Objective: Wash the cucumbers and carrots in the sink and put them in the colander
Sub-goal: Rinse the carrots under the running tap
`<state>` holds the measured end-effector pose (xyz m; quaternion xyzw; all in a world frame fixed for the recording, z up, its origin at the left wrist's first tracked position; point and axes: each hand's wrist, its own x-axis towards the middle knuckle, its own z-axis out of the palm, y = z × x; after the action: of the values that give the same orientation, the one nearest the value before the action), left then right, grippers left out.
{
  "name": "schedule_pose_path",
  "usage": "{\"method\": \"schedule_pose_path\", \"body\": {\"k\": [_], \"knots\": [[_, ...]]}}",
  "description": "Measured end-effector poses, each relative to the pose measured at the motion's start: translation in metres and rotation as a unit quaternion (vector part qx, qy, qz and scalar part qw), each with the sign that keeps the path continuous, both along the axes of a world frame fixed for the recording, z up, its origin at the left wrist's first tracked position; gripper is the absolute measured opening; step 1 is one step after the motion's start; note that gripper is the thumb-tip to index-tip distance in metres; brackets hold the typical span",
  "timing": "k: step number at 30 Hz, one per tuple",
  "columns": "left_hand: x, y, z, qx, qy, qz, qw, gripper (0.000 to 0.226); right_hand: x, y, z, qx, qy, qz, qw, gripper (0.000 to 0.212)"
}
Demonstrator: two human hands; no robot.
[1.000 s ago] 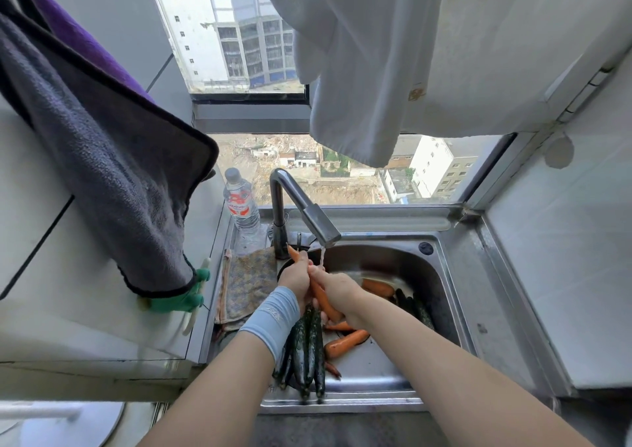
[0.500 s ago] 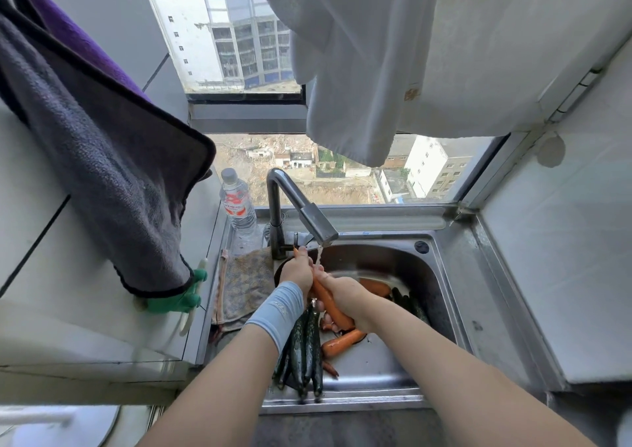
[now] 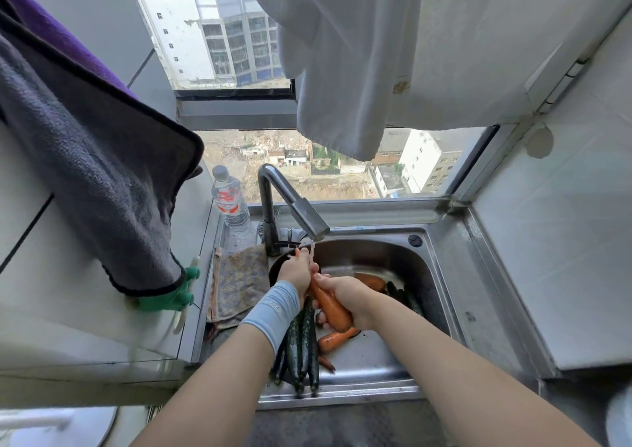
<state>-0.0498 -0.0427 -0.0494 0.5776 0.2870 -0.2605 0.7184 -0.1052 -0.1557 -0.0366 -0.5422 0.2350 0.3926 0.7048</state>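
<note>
An orange carrot (image 3: 330,306) is held under the thin stream from the tap (image 3: 301,212) over the steel sink (image 3: 441,296). My left hand (image 3: 295,272) grips its thin upper end near the water. My right hand (image 3: 349,298) grips its thick lower end. Several dark green cucumbers (image 3: 302,344) lie at the sink's front left. More carrots (image 3: 333,339) lie on the sink floor, and another carrot (image 3: 371,280) with cucumbers (image 3: 405,296) sits behind my right arm. A dark round rim (image 3: 275,265) shows behind my left hand; I cannot tell whether it is the colander.
A water bottle (image 3: 231,200) stands left of the tap. A checked cloth (image 3: 237,282) lies on the sink's left ledge. A grey towel (image 3: 92,173) and a green glove (image 3: 171,294) hang at the left. A white cloth (image 3: 345,63) hangs overhead.
The carrot stays under the tap. My right hand has slid down from its middle to its thick lower end, baring more of the carrot. The left hand stays near the tip.
</note>
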Motion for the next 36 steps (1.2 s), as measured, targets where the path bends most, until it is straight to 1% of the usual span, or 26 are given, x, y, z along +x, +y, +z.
{"method": "schedule_pose_path", "body": {"k": [2,3,5,7,8,10,13,15,17,18,19,21,22,24,25,28,30,32,34,36], "knots": [[0.003,0.003,0.001,0.019,0.004,0.020,1.000,0.047,0.000,0.004,0.002,0.001,-0.002,0.016,1.000,0.039],[0.004,0.004,0.001,0.008,0.011,0.030,0.999,0.048,0.001,0.005,0.003,0.001,0.001,0.016,1.000,0.041],[0.002,0.008,0.005,-0.059,0.016,0.030,0.998,0.040,0.004,0.005,0.004,0.010,0.011,0.002,1.000,0.043],[-0.007,0.008,0.011,-0.143,-0.002,0.008,0.990,0.028,0.007,0.002,0.005,0.017,0.017,-0.018,1.000,0.044],[-0.010,0.007,0.012,-0.160,-0.010,0.000,0.987,0.024,0.007,0.001,0.005,0.016,0.016,-0.021,1.000,0.045],[-0.013,0.006,0.008,-0.128,-0.005,-0.001,0.992,0.022,0.006,0.002,0.005,-0.001,0.007,-0.003,1.000,0.047],[-0.006,0.007,0.009,-0.050,0.014,0.034,0.998,0.034,0.001,0.014,0.003,-0.051,-0.032,0.028,0.998,0.046],[0.001,0.009,0.009,-0.038,0.025,0.067,0.997,0.043,0.002,0.025,0.002,-0.075,-0.069,0.033,0.994,0.040],[0.007,0.011,0.009,-0.062,0.032,0.100,0.992,0.047,0.007,0.028,0.003,-0.087,-0.104,0.047,0.990,0.028],[0.010,0.011,0.008,-0.072,0.027,0.112,0.991,0.046,0.008,0.026,0.004,-0.090,-0.119,0.065,0.987,0.020],[0.012,0.013,0.010,-0.074,0.018,0.119,0.990,0.042,0.010,0.023,0.006,-0.097,-0.129,0.087,0.983,0.018],[0.017,0.022,0.014,-0.069,-0.005,0.125,0.990,0.025,0.012,0.018,0.005,-0.123,-0.142,0.122,0.975,0.029],[0.019,0.027,0.014,-0.079,-0.011,0.127,0.989,0.021,0.013,0.018,0.006,-0.131,-0.147,0.120,0.973,0.028],[0.017,0.033,0.017,-0.121,-0.015,0.115,0.986,0.028,0.016,0.020,0.008,-0.120,-0.148,0.088,0.978,0.019],[0.014,0.033,0.019,-0.133,-0.017,0.097,0.986,0.031,0.018,0.023,0.010,-0.113,-0.137,0.063,0.982,0.021],[0.006,0.029,0.018,-0.115,-0.018,0.037,0.993,0.028,0.026,0.034,0.016,-0.122,-0.076,0.000,0.990,0.046],[0.005,0.031,0.014,-0.104,-0.010,0.025,0.994,0.026,0.030,0.037,0.019,-0.113,-0.049,-0.008,0.992,0.055],[0.007,0.034,0.014,-0.112,0.012,0.044,0.993,0.027,0.033,0.035,0.019,-0.092,-0.037,-0.018,0.995,0.054],[0.011,0.035,0.013,-0.102,0.026,0.076,0.992,0.033,0.034,0.035,0.017,-0.065,-0.045,-0.028,0.996,0.051],[0.016,0.036,0.013,-0.112,0.023,0.128,0.985,0.033,0.035,0.035,0.015,-0.045,-0.069,-0.009,0.997,0.041]]}}
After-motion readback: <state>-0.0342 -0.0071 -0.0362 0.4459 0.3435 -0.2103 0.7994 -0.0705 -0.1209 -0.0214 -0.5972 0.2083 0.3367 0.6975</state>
